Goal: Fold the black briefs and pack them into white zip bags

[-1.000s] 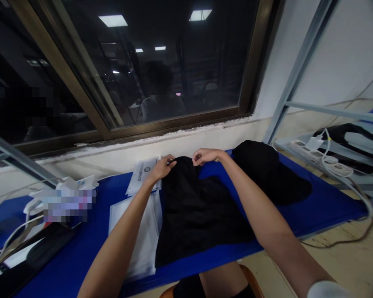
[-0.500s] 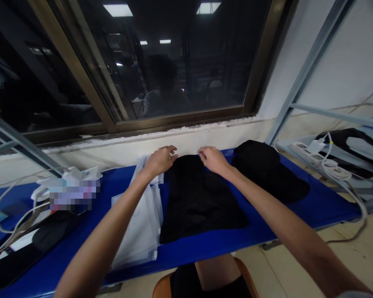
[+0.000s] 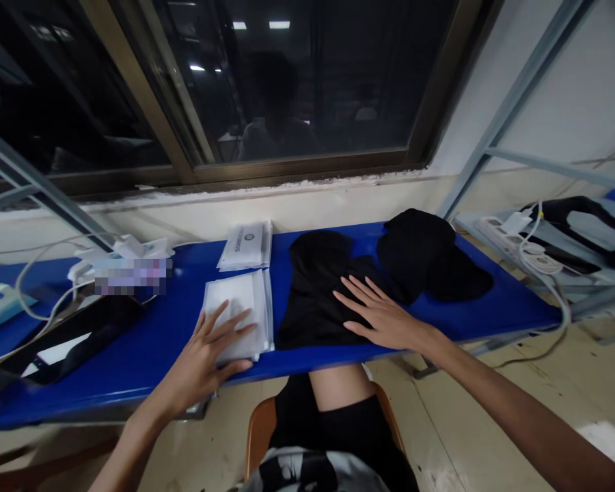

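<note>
A folded black garment (image 3: pixel 315 290) lies on the blue table (image 3: pixel 148 342) in front of me. My right hand (image 3: pixel 382 318) rests flat on its near right part, fingers spread. My left hand (image 3: pixel 205 352) lies open on a stack of clear white bags (image 3: pixel 238 307) just left of the garment. Neither hand grips anything.
A second black garment pile (image 3: pixel 425 256) sits at the right of the table. More white packets (image 3: pixel 246 244) lie by the wall. A dark tablet (image 3: pixel 66 338), cables and a white box are at the left. A power strip (image 3: pixel 517 242) and metal shelf stand right. My chair (image 3: pixel 261 430) is below.
Both hands drew back from the garment's far edge toward me. The right one flattened on the garment, the left moved onto the white bags. The view tilted down and back.
</note>
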A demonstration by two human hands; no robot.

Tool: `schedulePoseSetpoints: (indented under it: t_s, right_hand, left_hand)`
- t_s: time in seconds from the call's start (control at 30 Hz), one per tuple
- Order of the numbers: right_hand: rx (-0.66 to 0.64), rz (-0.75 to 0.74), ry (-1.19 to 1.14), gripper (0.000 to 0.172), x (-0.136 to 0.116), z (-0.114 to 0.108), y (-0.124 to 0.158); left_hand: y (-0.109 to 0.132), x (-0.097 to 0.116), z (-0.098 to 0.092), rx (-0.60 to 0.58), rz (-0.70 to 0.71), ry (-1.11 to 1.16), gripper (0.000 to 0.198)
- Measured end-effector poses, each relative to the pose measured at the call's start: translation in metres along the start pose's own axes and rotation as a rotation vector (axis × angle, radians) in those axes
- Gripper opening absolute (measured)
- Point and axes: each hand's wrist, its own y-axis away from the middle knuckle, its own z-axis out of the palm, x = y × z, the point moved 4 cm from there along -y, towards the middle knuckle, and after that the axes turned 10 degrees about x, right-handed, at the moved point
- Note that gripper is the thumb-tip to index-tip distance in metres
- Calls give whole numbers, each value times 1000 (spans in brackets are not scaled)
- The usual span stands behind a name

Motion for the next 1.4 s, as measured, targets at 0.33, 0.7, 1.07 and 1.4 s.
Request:
schedulePoseSetpoints:
  t_s: [0.33,0.7,1.07,1.4]
  right_hand:
    - [249,542,-151,58,67,-37,-88]
    - [116,598,-650,37,125,-9,-149]
    - [141,776,-1181,58,129,-9,-124]
    - [-42,685,-1280,58,113,-5,-123]
  left_hand:
    - [-141,7,-48,262,-549,570,29]
    - [-262,-10,41,75,-780,1003,25]
    - [-234,-8,52,6,-826,1497,15]
    - [-227,-1,48,93,-793,1607,21]
